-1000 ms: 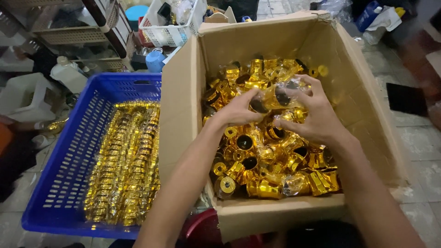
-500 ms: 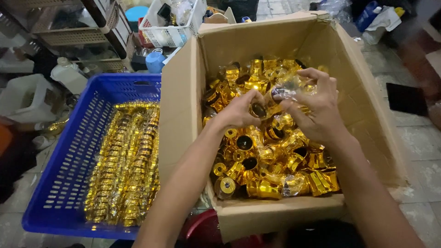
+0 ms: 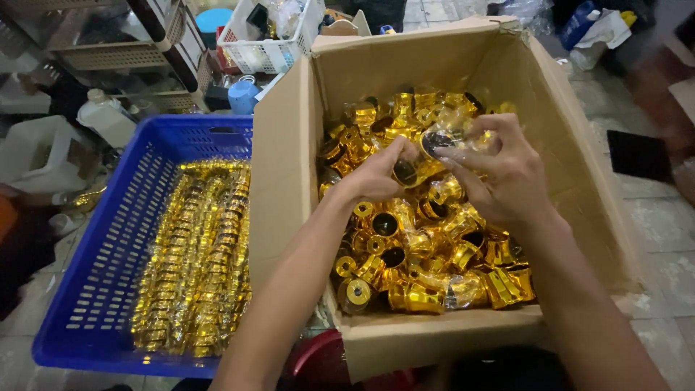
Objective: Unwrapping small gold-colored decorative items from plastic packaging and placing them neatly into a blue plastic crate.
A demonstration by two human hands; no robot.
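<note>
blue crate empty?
No, the blue crate holds rows of gold caps laid along its floor.

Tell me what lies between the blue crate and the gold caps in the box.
In the head view, only the cardboard box wall separates the blue crate from the loose gold caps.

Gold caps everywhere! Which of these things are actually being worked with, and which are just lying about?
In use:
left hand and right hand, each pinching gold caps
cardboard box of loose caps
blue crate with caps laid in rows

Lying about:
white basket
jug
blue cup
</note>
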